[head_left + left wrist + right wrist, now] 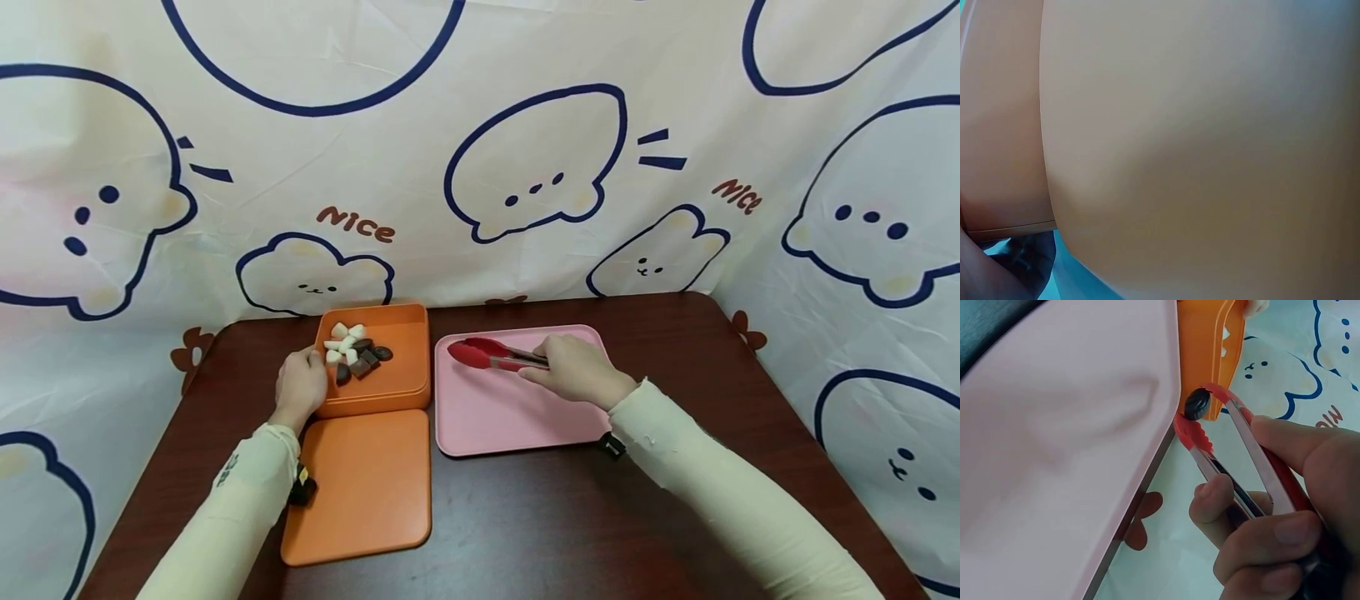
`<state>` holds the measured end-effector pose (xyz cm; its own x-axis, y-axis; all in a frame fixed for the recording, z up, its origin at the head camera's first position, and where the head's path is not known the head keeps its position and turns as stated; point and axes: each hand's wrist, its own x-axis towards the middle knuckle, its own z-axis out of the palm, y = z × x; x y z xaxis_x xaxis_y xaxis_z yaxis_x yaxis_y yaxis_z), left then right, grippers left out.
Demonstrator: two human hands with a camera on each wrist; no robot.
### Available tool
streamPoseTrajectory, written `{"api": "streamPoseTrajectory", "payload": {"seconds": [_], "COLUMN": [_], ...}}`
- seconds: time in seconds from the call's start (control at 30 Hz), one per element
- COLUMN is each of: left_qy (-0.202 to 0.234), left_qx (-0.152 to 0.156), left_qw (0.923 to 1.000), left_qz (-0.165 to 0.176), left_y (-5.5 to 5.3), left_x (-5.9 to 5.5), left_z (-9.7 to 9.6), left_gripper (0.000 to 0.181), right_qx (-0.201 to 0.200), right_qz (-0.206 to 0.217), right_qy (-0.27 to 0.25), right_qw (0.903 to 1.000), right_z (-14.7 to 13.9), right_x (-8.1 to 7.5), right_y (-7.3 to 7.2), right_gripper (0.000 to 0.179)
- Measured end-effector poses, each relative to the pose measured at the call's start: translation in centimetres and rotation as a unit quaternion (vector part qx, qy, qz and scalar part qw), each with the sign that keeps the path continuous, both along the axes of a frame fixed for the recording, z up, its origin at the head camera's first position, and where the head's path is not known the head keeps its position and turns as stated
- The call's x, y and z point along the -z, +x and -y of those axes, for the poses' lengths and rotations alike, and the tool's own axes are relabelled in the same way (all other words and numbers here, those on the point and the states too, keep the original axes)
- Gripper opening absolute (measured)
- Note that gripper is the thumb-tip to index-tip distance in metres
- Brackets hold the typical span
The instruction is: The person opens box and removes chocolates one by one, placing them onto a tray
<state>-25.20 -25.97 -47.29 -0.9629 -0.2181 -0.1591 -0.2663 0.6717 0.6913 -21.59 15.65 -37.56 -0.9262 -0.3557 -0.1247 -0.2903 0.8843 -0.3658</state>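
Note:
My right hand (573, 371) holds red-tipped metal tongs (480, 353) above the pink tray (517, 421). In the right wrist view, a dark, ridged, oval chocolate-like piece (1197, 404) sits between the tongs' red tips (1194, 434). At the left, my left hand (300, 383) grips the side wall of an orange box (408, 350). White marshmallow-like pieces (347, 343) and dark chocolate-like pieces (364, 362) lie together in that box's left part. The left wrist view is mostly filled by orange surfaces, with part of the hand at the lower left.
A flat orange lid (367, 492) lies in front of the box, below my left forearm. The tray stands just right of the box on a dark brown table (525, 525). Behind the table hangs a white cloth (420, 175) with cartoon outlines.

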Motion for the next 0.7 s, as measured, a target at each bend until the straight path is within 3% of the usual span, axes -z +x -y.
{"api": "streamPoseTrajectory", "payload": {"seconds": [0.23,0.47,0.7], "left_qy": [-0.008,-0.004,-0.008], "left_qx": [0.001,0.003,0.003], "left_qw": [0.9999,1.0000,0.9999], "left_qz": [-0.013,-0.004,-0.013], "left_y": [0.02,-0.09,-0.10], "left_x": [0.06,0.04,0.09], "left_z": [0.15,0.20,0.08], "left_gripper": [0.057,0.057,0.056], "right_qx": [-0.005,-0.005,-0.007], "right_qz": [0.008,0.015,0.044], "right_qy": [0.021,0.029,0.034], "right_qw": [0.9997,0.9995,0.9984], "right_z": [-0.75,-0.87,-0.66], "right_x": [-0.22,-0.33,0.03], "right_y": [0.04,-0.07,-0.28], "right_gripper": [0.034,0.032,0.032]}}
